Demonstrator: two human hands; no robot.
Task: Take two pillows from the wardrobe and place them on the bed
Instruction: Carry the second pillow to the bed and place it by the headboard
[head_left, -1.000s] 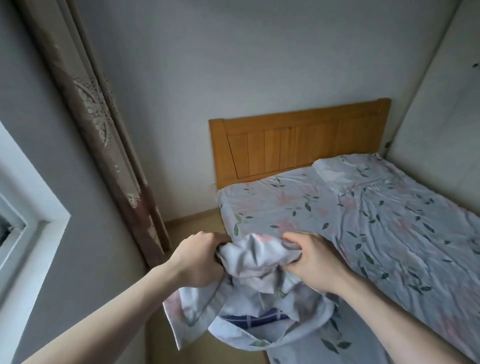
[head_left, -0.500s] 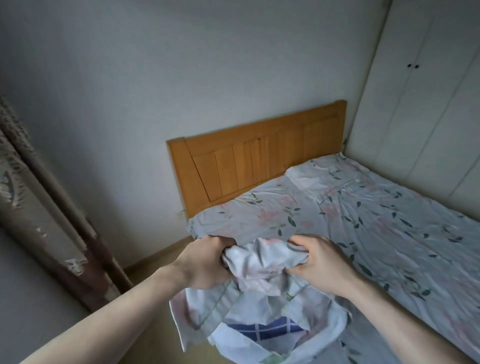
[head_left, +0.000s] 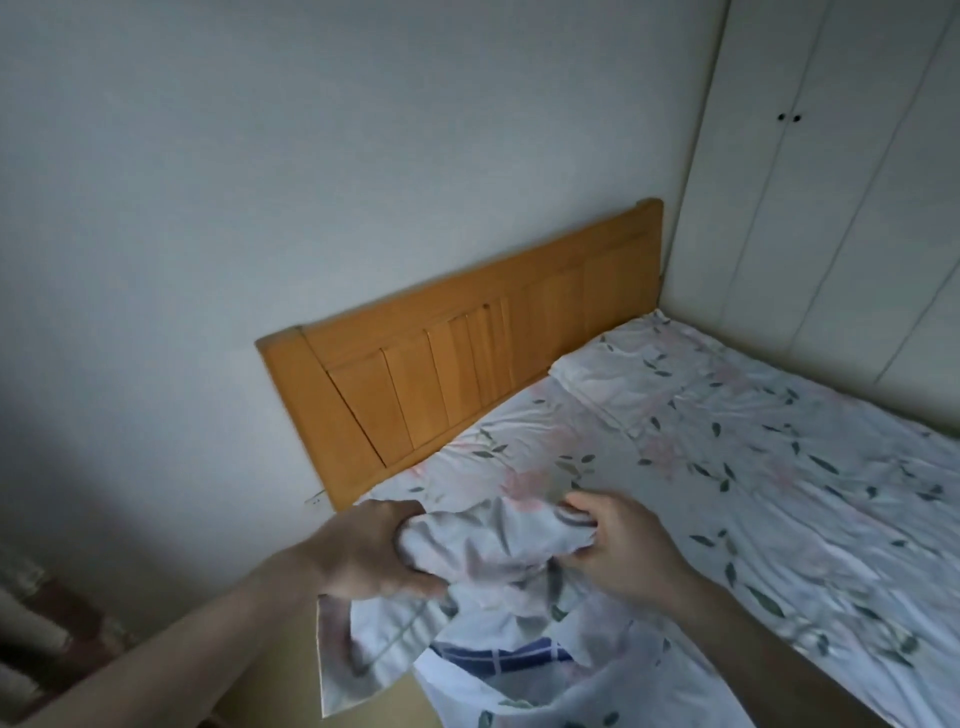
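**Second pillow held at the near corner of the bed**

At far left a patterned curtain shows only as a blurred strip. Next comes the left hand, clenched on a bunched top edge of the floral pillow, thumb side toward the bed. The pillow hangs limp from that grip, its slack body drooping below both hands, with a blue checked inner cover peeping out of the open end; motion blur makes it hard to say whether the filling has slid down or the case is merely loose. The right hand grips the other end of the same gathered edge, so the held edge runs left to right between the two fists, roughly parallel to the wooden headboard.

The empty spot lies ahead of the hands and slightly left, between them and the headboard; the left hand is nearer to it. The bed, under a leaf-print sheet, already carries one flat pillow at the far right of the headboard. Beyond it stand the closed white wardrobe doors. Judged so, half the task is done.
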